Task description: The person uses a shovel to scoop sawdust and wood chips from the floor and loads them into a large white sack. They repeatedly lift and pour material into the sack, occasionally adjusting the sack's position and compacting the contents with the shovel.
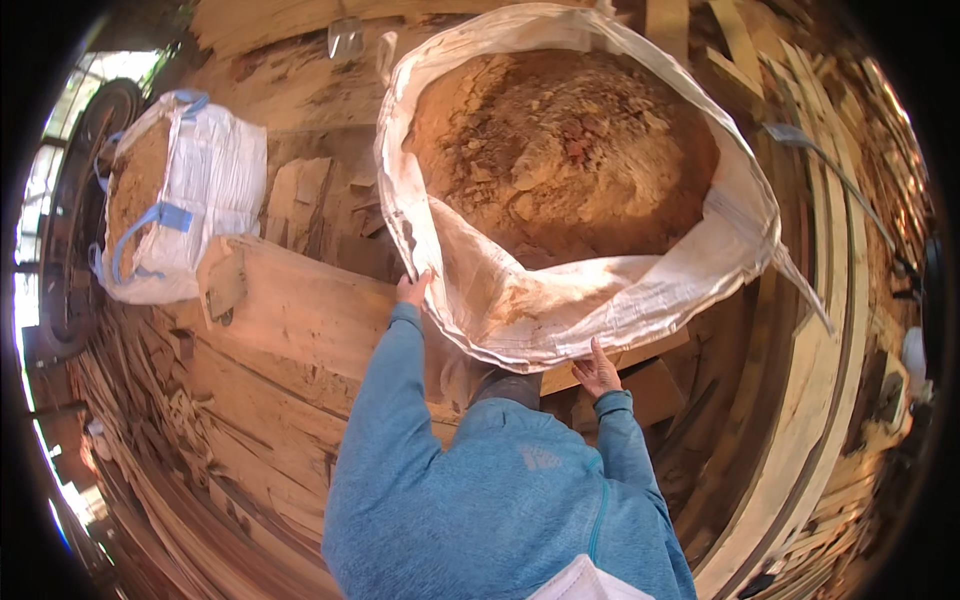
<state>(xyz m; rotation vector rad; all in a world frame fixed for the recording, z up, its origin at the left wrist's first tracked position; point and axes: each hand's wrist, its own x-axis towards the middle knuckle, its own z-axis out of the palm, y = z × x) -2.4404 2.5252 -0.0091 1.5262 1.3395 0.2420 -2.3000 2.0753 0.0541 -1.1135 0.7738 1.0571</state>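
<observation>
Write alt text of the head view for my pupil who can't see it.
A person in a blue top handles a large open white sack of brown, crumbly material, left hand at its left side, right hand at its near edge. A smaller white sack with blue straps stands to the left, among wooden boards.

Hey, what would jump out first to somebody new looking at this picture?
Probably the large white sack at upper centre, gaping open around a heap of brown, crumbly material. Next, the person's hands at its near side: the left hand on the left part of the rim, the right hand farther right. A smaller white sack with blue straps stands out at far left.
</observation>
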